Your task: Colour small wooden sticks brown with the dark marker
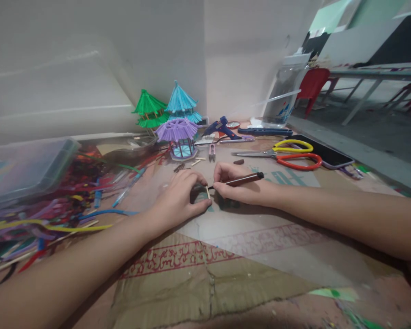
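Between the thumb and fingers of my left hand [183, 194] is a short pale wooden stick [208, 192], held at its two ends. My right hand [234, 183] grips a dark brown marker [244, 179], its tip touching or very close to the stick. Both hands rest over a translucent sheet [277, 224] on printed cardboard [164, 269]. Just beyond them lie a few short stick pieces [196, 162], some pale and some dark brown. Behind stands a small purple-roofed pavilion model [177, 132], with a green-roofed model [149, 109] and a blue-roofed model [181, 103] farther back.
Yellow-and-red-handled scissors [281, 154] lie at right beside a phone [324, 151]. A blue glue gun [221, 128], pink thread snips [212, 153] and a water jug [282, 96] stand or lie behind. Colourful pipe cleaners [55, 224] and a plastic box [30, 167] crowd the left.
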A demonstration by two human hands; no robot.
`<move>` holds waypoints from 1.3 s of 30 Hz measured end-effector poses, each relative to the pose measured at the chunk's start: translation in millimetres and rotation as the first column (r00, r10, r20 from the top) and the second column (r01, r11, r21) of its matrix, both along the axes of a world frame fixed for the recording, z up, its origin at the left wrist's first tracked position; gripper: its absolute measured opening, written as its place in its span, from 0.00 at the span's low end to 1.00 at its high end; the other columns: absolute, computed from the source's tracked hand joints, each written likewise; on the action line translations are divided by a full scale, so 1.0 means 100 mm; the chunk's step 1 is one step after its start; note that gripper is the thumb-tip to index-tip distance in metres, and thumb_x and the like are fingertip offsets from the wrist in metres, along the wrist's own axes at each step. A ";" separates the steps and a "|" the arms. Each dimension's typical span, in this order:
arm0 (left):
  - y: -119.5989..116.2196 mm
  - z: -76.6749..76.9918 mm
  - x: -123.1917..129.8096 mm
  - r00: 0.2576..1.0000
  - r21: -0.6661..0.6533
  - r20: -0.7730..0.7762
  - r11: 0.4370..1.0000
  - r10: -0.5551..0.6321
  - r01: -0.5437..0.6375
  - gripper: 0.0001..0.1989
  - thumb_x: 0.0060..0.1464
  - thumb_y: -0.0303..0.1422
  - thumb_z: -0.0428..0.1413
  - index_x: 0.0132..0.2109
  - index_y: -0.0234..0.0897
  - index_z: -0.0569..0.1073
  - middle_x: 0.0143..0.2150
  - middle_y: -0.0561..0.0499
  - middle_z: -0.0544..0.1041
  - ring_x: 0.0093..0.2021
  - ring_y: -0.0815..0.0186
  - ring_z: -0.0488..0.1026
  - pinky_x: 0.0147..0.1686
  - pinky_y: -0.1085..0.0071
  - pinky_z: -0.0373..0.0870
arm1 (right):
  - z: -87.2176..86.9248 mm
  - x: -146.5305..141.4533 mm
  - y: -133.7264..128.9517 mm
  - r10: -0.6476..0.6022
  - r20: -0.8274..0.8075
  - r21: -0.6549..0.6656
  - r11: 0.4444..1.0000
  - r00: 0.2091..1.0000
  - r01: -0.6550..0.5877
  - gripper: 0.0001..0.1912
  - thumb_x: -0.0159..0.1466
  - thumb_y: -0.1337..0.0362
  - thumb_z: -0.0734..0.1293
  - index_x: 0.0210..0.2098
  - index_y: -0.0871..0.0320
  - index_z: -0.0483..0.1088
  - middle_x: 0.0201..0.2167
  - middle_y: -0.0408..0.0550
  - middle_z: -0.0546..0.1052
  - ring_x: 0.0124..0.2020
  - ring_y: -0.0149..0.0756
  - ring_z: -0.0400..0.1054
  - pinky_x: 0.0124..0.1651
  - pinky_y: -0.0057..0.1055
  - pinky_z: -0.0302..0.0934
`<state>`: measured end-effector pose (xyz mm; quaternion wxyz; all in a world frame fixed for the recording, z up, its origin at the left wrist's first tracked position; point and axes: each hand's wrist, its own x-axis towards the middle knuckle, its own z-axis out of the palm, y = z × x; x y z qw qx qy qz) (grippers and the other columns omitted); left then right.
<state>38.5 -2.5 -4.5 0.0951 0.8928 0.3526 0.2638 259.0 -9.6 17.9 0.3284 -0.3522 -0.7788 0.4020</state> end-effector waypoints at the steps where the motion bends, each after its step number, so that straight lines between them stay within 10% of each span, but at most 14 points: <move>1: 0.00 0.00 0.00 1.000 0.000 0.000 1.000 0.002 -0.002 0.14 0.55 0.37 0.61 0.46 0.40 0.67 0.48 0.45 0.73 0.51 0.54 0.70 0.52 0.53 0.68 | 0.00 0.00 0.00 0.004 0.000 0.006 1.000 1.000 -0.004 0.08 0.61 0.65 0.68 0.33 0.56 0.62 0.23 0.38 0.71 0.23 0.27 0.64 0.24 0.23 0.56; 39: 0.04 0.01 -0.02 0.999 -0.072 -0.018 0.997 -0.030 0.028 0.13 0.58 0.43 0.59 0.44 0.39 0.73 0.47 0.45 0.75 0.52 0.53 0.71 0.52 0.55 0.68 | -0.03 0.02 0.04 0.077 0.105 0.140 0.986 0.991 -0.091 0.08 0.61 0.63 0.67 0.29 0.57 0.62 0.24 0.39 0.67 0.23 0.27 0.59 0.25 0.25 0.52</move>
